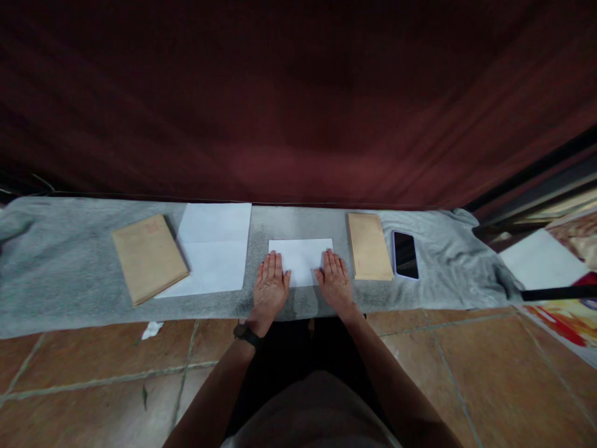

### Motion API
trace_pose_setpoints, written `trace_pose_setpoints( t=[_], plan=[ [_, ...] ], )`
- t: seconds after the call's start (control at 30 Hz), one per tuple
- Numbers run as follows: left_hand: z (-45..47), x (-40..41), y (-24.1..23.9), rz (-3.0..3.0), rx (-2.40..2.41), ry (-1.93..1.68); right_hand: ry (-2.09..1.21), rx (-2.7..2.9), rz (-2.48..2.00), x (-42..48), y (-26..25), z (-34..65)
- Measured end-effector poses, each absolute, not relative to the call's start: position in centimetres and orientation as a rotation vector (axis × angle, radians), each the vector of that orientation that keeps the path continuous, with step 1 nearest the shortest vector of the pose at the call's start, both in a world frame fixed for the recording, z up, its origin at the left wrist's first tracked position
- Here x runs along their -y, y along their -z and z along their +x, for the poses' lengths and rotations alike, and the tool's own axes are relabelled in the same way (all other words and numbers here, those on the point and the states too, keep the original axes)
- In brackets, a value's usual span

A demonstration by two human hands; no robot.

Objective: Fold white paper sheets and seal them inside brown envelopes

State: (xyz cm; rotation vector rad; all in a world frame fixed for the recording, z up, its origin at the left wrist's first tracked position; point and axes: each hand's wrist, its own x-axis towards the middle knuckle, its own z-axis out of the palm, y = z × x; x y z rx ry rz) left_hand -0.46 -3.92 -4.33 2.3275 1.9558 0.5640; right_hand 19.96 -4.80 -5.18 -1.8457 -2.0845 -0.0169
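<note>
White paper point(303, 255) lies on the cloth-covered bench point(74, 274), its 2 sides under the left hand point(271, 289) and right hand point(336, 286), whose fingers rest flat, gripping nothing. The step seems to be smoothing; lifting it next would call for pinching 1 edge.

Red backdrop point(298, 124): dark, faintly creased, fills the upper view.
Cloth-covered work surface point(69, 267): long, narrow; grey drape point(466, 261) rumpled toward both ends.
Tiled floor point(93, 354): terracotta-coloured, pale grout point(116, 378); white scrap point(152, 330) and small dark fleck point(144, 397) at left.
Right side: black bars point(532, 170), multicoloured printed sheet point(559, 330).
Light: dim overall; soft sheen on lower-left tiles.
</note>
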Motion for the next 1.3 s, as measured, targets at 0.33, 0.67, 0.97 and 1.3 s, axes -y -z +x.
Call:
trace_pose_setpoints(
  t=[0.33,0.67,0.97,1.3],
  plan=[
    [2.4,1.8,3.3,2.446,-1.764,-0.465,-0.123,2.108,-1.808,2.3,4.0,17.5],
    [2.7,-0.9,4.3,2.508,-1.710,-0.410,-0.126,2.209,-1.769,-0.4,4.7,16.4],
    [1.3,-0.7,4.3,2.452,-1.869,-0.381,-0.054,2.108,-1.781,-0.2,5.4,17.4],
    [-0.3,0.0,5.0,2.391,-1.966,-0.506,0.091,1.974,-1.843,0.2,6.3,18.5]
  ],
)
